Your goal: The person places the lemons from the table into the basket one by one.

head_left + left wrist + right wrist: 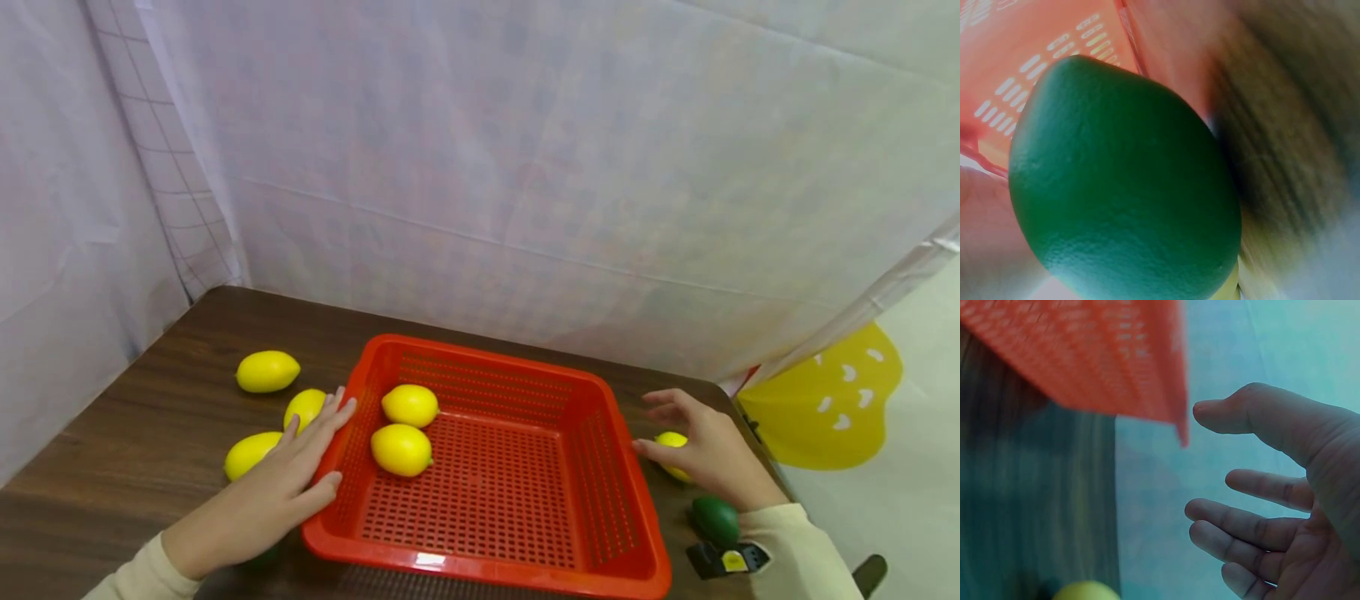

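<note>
A red plastic basket (pixel 487 500) with perforated walls stands on the table, two yellow lemons (pixel 402 450) side by side in its left part. Along its left rim lies my left hand (pixel 281 479), fingers extended against the edge. My right hand (pixel 708 446) is just off the right rim, fingers spread and slightly bent, above a lemon (pixel 672 440) partly hidden by it. In the right wrist view the right hand (pixel 1297 525) holds nothing, and its thumb points to the basket wall (pixel 1154 369). A green lemon-shaped fruit (pixel 1122 181) fills the left wrist view.
Several lemons (pixel 267 372) lie left of the basket. A second green fruit (pixel 714 521) sits near the right sleeve, beside a small black object (pixel 705 560) with a yellow patch. White sheeting (pixel 480 183) hangs behind the brown wooden table (pixel 97 450). A yellow balloon-like shape (pixel 832 408) is at right.
</note>
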The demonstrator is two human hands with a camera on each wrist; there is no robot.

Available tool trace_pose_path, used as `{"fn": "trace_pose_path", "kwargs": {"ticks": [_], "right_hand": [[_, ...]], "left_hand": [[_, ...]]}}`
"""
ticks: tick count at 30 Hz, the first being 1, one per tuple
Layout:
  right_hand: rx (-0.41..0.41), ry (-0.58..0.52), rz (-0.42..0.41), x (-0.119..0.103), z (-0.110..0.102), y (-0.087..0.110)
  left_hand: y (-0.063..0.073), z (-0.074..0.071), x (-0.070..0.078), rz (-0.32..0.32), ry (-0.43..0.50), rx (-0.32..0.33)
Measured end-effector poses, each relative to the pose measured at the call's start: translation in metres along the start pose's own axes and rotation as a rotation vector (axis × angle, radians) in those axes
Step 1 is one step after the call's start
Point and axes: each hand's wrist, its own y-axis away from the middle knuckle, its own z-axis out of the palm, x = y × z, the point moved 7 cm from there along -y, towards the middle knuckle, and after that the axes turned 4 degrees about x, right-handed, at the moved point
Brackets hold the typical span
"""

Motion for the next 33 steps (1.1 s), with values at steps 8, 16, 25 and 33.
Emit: {"fn": "trace_pose_path", "kwargs": {"ticks": [8,16,25,33], "right_hand": [[-0.023,0.019,0.085,0.035,0.007,0.008],[-0.035,0.065,0.138,0.06,0.006,0.012],[0.008,0.048,0.182,0.079,0.012,0.018],[0.031,0.08,0.19,0.089,0.012,0.02]], "left_hand": [[0.002,0.0,0.0,0.025,0.013,0.007],[0.001,0.001,0.0,-0.002,0.016,-0.002],[0.001,0.001,0.0,0.007,0.011,-0.003],[0.0,0.001,0.0,0.016,-0.002,0.0]]}}
